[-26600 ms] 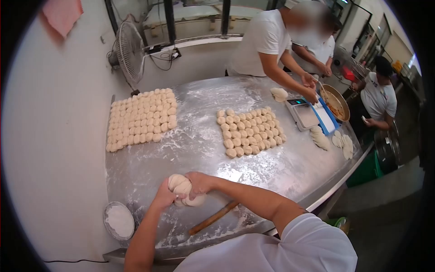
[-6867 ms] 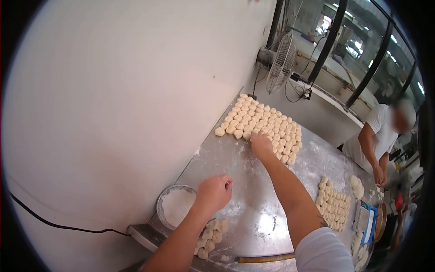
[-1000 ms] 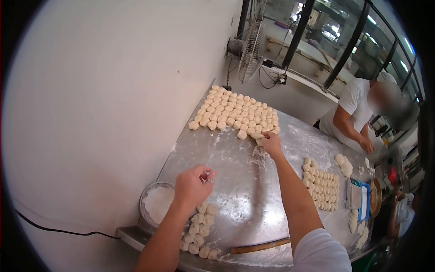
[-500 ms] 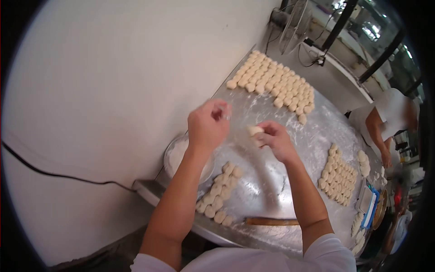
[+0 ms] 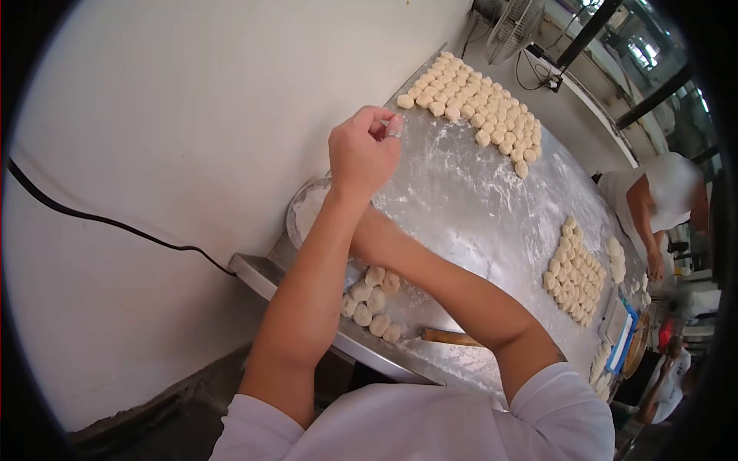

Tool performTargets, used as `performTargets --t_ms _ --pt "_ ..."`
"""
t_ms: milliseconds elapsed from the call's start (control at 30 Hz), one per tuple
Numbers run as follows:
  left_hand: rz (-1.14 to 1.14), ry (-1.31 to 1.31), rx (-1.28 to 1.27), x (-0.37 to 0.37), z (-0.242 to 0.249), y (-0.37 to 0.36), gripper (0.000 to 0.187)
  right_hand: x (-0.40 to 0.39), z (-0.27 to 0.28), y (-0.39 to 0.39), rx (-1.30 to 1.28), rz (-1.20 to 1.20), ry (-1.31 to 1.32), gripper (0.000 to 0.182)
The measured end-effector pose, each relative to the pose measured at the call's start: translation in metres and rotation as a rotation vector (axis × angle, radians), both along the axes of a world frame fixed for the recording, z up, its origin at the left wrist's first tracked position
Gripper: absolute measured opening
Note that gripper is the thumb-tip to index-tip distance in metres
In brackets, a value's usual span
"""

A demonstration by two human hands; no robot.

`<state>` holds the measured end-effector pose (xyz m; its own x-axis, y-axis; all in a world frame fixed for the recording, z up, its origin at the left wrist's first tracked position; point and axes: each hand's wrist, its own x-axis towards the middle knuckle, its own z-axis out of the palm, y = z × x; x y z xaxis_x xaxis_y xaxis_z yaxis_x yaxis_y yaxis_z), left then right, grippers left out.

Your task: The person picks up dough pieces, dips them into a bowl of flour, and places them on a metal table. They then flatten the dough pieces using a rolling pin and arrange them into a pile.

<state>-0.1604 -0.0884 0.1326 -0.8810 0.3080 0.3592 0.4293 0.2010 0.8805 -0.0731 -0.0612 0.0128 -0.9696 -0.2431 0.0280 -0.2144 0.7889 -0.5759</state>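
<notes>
Raised above the table's left edge, my left hand has its fingers curled together, a ring on one finger; whatever they hold, if anything, is hidden. My right arm crosses beneath my left forearm, and my right hand is mostly hidden behind it, beside a bowl of white flour. Below the hands lies a small group of round dough pieces. A wooden rolling pin rests near the front edge, partly behind my right arm. Rows of dough balls cover the table's far end.
The metal table is dusted with flour. More dough pieces lie to the right, near a blue-edged box. A person in white stands across the table, another at lower right. A fan stands at the back.
My right hand has moved left, under my left forearm toward the flour bowl; the dough piece it held is now out of sight. My left hand has risen slightly in view.
</notes>
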Motion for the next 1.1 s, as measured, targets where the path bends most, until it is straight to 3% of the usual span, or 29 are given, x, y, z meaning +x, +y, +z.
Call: performTargets --t_ms 67,133,233,367,433,533,633,800,900,1000,1100 --pt "-0.076 -0.042 -0.018 0.006 0.002 -0.001 0.017 0.038 0.068 0.018 -0.225 -0.125 0.01 0.023" --pt "-0.205 -0.126 -0.074 0.014 0.006 0.003 0.016 0.08 0.1 0.033 -0.242 -0.23 -0.199 0.022" --pt "-0.442 -0.022 -0.29 0.034 0.0 0.011 0.016 0.142 0.075 0.034 -0.144 -0.262 -0.303 0.021" --pt "-0.598 -0.004 -0.401 0.055 -0.014 0.022 0.017 0.2 0.019 0.0 -0.175 -0.228 -0.309 0.029" --pt "-0.619 0.015 -0.455 0.06 -0.018 0.025 0.017 0.201 0.04 -0.006 -0.172 -0.284 -0.402 0.03" --pt "-0.636 -0.037 -0.435 0.062 -0.021 0.027 0.016 0.203 0.045 -0.005 -0.065 -0.382 -0.342 0.037" --pt "-0.654 0.003 -0.456 0.064 -0.022 0.031 0.015 0.211 0.018 -0.004 -0.081 -0.248 -0.175 0.047" --pt "-0.646 -0.003 -0.489 0.064 -0.03 0.033 0.017 0.208 0.029 0.002 -0.122 -0.268 -0.401 0.041" --pt "-0.624 0.013 -0.474 0.061 -0.04 0.035 0.017 0.192 0.043 0.031 -0.162 -0.377 -0.278 0.038" --pt "-0.578 0.043 -0.419 0.058 -0.043 0.033 0.014 0.146 0.047 0.103 -0.278 -0.734 -0.119 0.031" --pt "-0.562 -0.011 -0.419 0.064 -0.029 0.033 0.013 0.091 0.033 0.193 -0.099 -0.892 0.018 0.033"
